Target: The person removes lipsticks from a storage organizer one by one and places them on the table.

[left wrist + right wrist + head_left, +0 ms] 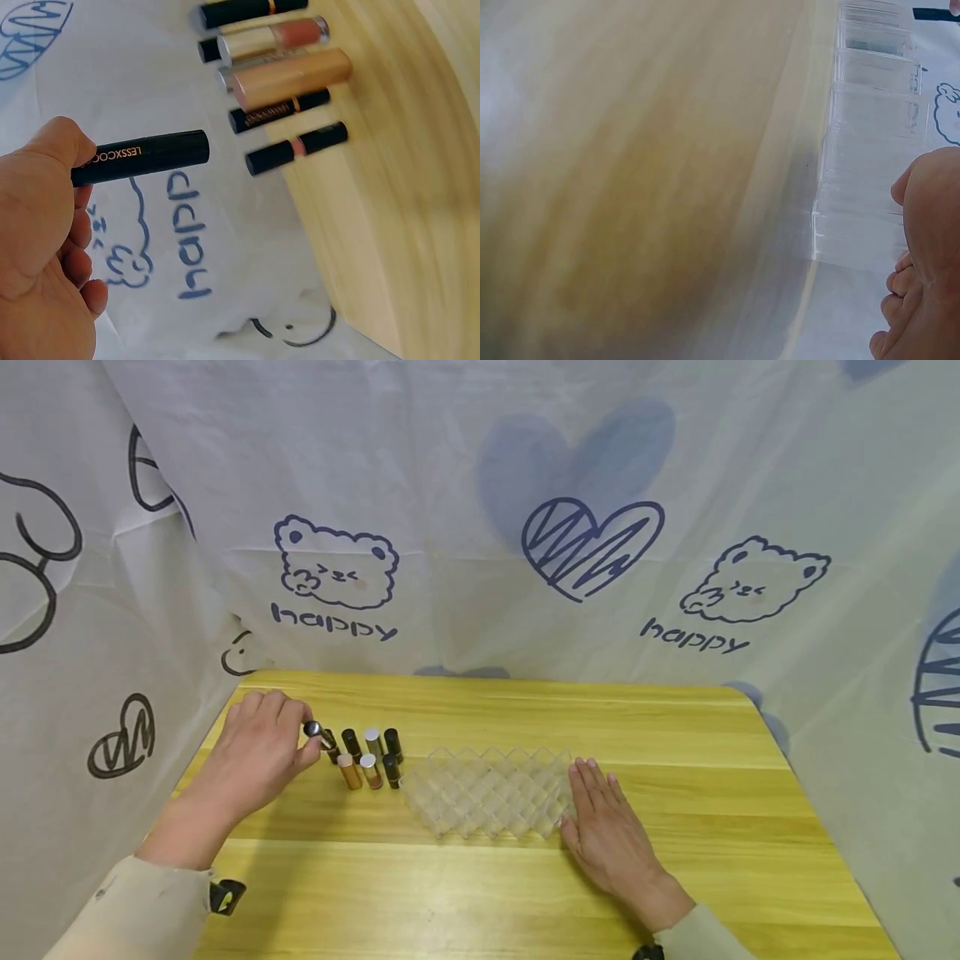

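My left hand [258,756] pinches a black lipstick tube [154,156] with small gold lettering between thumb and fingers, raised above the table's left side. Just right of it, two short rows of lip tubes stand upright: black ones [393,744], a silver-capped one [373,742], a gold one [348,772] and a pinkish one with a pale cap [371,772]. A clear organizer [487,793] with diamond-shaped compartments sits to their right. At its right end lies my right hand [611,839], fingers extended along the side; in the right wrist view its thumb overlaps the clear wall.
The yellow wood-grain table [495,893] ends at a white curtain [465,568] printed with bears and hearts, which also hangs along the left and right sides. Dark bands [227,897] circle both wrists near the sleeves.
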`<state>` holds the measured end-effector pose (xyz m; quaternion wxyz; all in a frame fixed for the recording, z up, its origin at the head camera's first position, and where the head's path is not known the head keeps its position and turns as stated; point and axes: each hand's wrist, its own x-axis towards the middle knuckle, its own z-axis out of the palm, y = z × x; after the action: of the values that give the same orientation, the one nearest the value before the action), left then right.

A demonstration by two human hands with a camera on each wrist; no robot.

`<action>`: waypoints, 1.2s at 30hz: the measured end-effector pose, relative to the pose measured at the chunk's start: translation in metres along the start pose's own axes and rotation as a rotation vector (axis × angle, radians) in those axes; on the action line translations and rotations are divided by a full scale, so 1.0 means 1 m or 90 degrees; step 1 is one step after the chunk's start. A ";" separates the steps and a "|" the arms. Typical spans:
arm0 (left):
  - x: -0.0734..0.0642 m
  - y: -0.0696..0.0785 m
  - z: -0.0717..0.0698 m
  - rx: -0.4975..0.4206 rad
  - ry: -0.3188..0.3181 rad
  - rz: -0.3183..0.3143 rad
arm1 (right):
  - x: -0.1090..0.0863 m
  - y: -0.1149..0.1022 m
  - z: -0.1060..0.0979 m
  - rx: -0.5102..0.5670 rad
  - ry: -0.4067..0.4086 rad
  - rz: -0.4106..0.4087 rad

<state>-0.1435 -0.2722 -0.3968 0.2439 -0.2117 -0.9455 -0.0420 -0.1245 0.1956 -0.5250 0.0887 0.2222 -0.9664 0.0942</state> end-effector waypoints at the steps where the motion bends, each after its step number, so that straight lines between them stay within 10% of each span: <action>1: -0.002 -0.002 0.000 0.000 0.004 -0.001 | 0.000 0.000 0.000 -0.001 0.001 -0.001; 15: -0.030 -0.016 0.027 -0.013 0.011 -0.012 | 0.000 0.000 0.000 0.002 -0.001 0.002; 36: -0.046 -0.010 0.056 -0.049 -0.136 -0.092 | 0.000 0.001 0.001 -0.005 0.002 0.003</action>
<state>-0.1364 -0.2884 -0.4679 0.1297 -0.1552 -0.9766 -0.0729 -0.1252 0.1966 -0.5264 0.0908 0.2194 -0.9671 0.0912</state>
